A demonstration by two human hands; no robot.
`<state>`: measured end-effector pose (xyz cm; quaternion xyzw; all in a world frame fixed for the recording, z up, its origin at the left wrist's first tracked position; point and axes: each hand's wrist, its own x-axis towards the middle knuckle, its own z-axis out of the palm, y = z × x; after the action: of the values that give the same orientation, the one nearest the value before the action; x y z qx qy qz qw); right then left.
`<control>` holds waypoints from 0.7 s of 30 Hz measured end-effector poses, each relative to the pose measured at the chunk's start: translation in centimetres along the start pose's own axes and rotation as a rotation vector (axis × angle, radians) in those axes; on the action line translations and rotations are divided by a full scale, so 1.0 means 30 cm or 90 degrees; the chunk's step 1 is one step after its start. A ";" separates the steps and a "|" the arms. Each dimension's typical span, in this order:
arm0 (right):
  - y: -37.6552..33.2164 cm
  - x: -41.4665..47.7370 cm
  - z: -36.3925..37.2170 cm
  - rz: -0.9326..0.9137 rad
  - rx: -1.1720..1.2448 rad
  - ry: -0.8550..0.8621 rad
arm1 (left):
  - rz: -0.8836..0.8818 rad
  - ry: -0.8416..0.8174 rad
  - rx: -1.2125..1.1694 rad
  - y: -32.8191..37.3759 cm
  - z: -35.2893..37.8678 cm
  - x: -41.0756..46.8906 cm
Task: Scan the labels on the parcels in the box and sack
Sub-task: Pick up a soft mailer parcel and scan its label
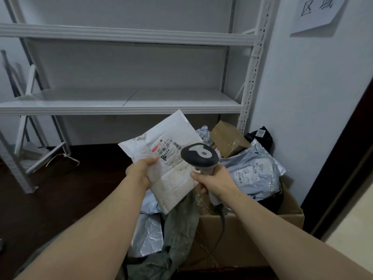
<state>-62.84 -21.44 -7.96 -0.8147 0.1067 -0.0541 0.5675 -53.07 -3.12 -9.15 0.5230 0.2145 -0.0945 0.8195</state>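
Above the box, the left hand clamps its fingers on the left edge of the white parcel; the right hand wraps its fingers round the scanner handle. Dark floor lies left of the box.

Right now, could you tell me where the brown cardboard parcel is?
The brown cardboard parcel lies right of centre in the head view, atop the pile beyond the scanner, beside the grey mailer.

White metal shelving against a pale wall, dark floor, paper sign upper right
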 end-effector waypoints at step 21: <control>-0.091 -0.060 -0.002 -0.082 -0.153 -0.042 | 0.055 0.061 0.035 0.036 -0.008 -0.060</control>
<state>-64.29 -20.17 -5.33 -0.8833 0.0409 -0.0502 0.4643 -54.31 -2.56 -7.54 0.5580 0.2282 -0.0402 0.7969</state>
